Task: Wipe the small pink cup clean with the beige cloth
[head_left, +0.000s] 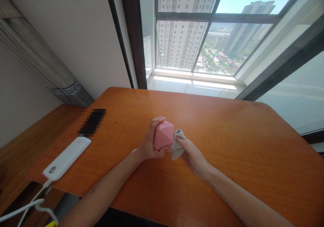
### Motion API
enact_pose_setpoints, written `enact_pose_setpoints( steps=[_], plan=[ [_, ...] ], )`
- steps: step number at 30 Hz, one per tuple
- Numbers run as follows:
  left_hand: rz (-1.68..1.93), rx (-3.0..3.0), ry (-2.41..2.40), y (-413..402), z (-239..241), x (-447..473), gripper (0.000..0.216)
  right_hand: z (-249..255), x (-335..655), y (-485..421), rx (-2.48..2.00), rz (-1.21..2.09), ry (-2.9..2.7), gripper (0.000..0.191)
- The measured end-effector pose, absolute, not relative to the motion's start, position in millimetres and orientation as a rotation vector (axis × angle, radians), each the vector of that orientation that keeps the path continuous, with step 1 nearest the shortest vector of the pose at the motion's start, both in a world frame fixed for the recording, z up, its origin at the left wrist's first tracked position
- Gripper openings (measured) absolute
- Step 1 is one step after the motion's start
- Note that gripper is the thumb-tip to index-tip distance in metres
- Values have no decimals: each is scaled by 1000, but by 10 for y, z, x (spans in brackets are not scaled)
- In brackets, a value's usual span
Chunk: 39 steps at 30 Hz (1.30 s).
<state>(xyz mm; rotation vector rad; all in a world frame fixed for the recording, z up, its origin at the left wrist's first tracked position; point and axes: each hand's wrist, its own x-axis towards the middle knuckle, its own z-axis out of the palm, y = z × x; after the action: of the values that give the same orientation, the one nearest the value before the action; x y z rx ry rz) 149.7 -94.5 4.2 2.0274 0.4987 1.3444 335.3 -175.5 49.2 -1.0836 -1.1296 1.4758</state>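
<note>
A pink faceted block [164, 135], shaped like a many-sided solid, is gripped in my left hand [149, 146] over the middle of the wooden table [217, 119]. Its fingers wrap the far and left sides, and the thumb lies along the near edge. My right hand [191, 151] pinches a folded light-grey cloth [178, 146] between thumb and fingers. The cloth is at the right side of the pink block and appears to touch it. Part of the block's underside is hidden by my left hand.
On the table's left side lies a white power bank [67, 157] with white cables [30, 206] running off the edge. Beyond it is a dark pixelated patch [92, 122]. A window [189, 44] stands behind the table, and a grey curtain [63, 81] hangs at the left.
</note>
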Motion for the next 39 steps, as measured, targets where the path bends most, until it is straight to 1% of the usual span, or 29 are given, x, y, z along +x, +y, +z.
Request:
enact_pose_setpoints(
  steps=[2,4,8,10,12,15,17,18,19,21,24,27,29,30,31,33,34,35,38,39],
  plan=[
    [1349,2145,460,-914,70,1480,94,534,3367,-1712,-1001,1579,-981,47],
    [1324,2156,482,-900,76,1479,92,561,3366,-1680,-989,1630,-897,50],
    [1315,2004,507,-936,47,1500,83,529,3358,-1694,-1030,1565,-1007,55],
    [1256,1789,547,-980,54,1521,79,507,3370,-1734,-1059,1462,-1220,52],
    [1132,1481,548,-1020,86,1545,75,515,3391,-1774,-1037,1318,-1539,44],
    [876,1051,446,-1034,145,1558,71,581,3433,-1803,-853,950,-2058,27],
    [701,891,403,-1012,165,1545,69,637,3464,-1802,-763,668,-2323,15],
    [628,845,401,-997,167,1534,67,662,3479,-1800,-752,549,-2428,15],
    [570,815,408,-983,166,1525,65,683,3492,-1797,-760,460,-2517,21],
    [525,770,440,-963,165,1515,62,709,3509,-1793,-788,373,-2626,29],
    [599,733,490,-952,188,1533,63,682,3491,-1786,-838,359,-2583,26],
    [679,729,493,-950,225,1571,69,576,3440,-1761,-905,284,-2407,19],
    [706,736,452,-963,219,1603,79,511,3418,-1729,-938,362,-2252,15],
    [718,754,425,-978,199,1620,85,495,3417,-1710,-976,474,-2137,13],
    [739,792,405,-998,167,1639,89,491,3424,-1688,-1032,627,-1985,14],
    [833,973,402,-1045,77,1675,89,516,3457,-1638,-1143,959,-1555,24],
    [914,1127,420,-1064,28,1690,89,538,3480,-1612,-1164,1107,-1311,29],
    [1007,1325,442,-1075,-17,1699,93,560,3503,-1588,-1154,1237,-1084,33],
    [1193,1994,445,-1041,-87,1679,125,587,3542,-1542,-1033,1518,-629,38],
    [1224,2173,410,-1014,-86,1657,131,580,3538,-1540,-1005,1598,-559,38]
  ],
)
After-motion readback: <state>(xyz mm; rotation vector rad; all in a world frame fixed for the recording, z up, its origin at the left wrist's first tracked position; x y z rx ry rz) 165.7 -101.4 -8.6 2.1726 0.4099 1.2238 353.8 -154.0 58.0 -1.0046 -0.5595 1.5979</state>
